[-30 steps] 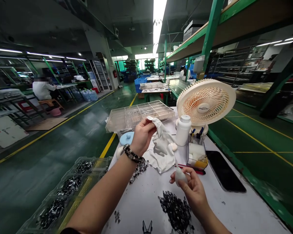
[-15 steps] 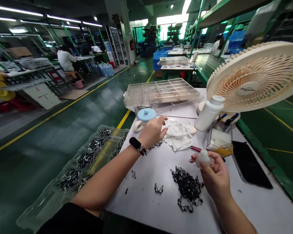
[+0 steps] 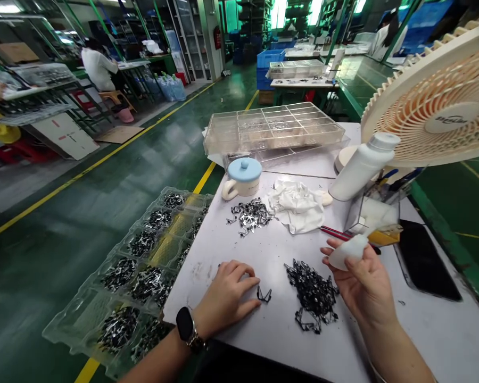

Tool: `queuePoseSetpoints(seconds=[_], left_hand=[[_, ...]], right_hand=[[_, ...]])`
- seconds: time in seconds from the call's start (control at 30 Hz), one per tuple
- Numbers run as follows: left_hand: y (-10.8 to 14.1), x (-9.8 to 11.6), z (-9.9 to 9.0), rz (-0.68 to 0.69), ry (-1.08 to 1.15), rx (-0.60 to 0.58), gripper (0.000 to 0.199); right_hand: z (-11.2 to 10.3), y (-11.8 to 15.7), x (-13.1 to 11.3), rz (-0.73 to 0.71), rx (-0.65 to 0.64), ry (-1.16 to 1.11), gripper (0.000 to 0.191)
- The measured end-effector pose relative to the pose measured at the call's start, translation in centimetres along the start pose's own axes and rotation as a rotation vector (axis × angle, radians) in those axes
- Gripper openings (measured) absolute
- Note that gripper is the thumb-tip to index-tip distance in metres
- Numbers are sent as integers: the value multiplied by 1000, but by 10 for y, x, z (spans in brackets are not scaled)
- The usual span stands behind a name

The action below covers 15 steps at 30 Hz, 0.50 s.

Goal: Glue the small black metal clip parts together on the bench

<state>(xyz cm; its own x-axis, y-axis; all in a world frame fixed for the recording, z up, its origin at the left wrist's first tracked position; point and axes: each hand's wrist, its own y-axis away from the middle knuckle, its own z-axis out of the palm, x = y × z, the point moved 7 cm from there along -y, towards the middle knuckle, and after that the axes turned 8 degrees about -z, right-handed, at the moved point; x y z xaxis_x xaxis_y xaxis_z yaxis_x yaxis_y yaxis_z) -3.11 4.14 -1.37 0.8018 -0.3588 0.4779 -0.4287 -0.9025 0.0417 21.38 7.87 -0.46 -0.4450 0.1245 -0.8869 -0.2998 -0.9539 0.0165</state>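
Note:
My left hand [image 3: 229, 292] rests low over the white table, thumb and fingers apart and nothing between them. Just right of its fingertips lies a single black V-shaped clip part [image 3: 264, 294]. In my right hand [image 3: 367, 284] a small translucent squeeze bottle [image 3: 348, 252] is gripped between thumb and fingers, its narrow nozzle tilted up to the right. Between the hands sits a heap of black clip parts [image 3: 313, 292]. Farther back, a pile of silvery and black metal pieces [image 3: 253, 215] lies beside a crumpled white cloth [image 3: 296, 205].
A lidded mug [image 3: 245, 178] and stacked compartment boxes [image 3: 277, 127] stand at the back. On the right are a white bottle [image 3: 363, 167], a fan [image 3: 435, 106], a pen holder [image 3: 373, 213] and a phone [image 3: 429, 260]. A parts tray [image 3: 83, 303] lies left, below the table.
My left hand has come back from the far metal pile towards me, beside the lone clip part. My right hand keeps the squeeze bottle, now tipped more sideways. The view has shifted.

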Motion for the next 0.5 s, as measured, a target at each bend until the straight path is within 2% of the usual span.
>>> queuePoseSetpoints(seconds=[0.37, 0.5], left_hand=[[-4, 9, -10, 66, 42, 155, 15], [-12, 18, -24, 99, 68, 212, 17]], right_hand=[[4, -2, 2, 18, -12, -42, 38], [4, -3, 4, 19, 23, -82, 35]])
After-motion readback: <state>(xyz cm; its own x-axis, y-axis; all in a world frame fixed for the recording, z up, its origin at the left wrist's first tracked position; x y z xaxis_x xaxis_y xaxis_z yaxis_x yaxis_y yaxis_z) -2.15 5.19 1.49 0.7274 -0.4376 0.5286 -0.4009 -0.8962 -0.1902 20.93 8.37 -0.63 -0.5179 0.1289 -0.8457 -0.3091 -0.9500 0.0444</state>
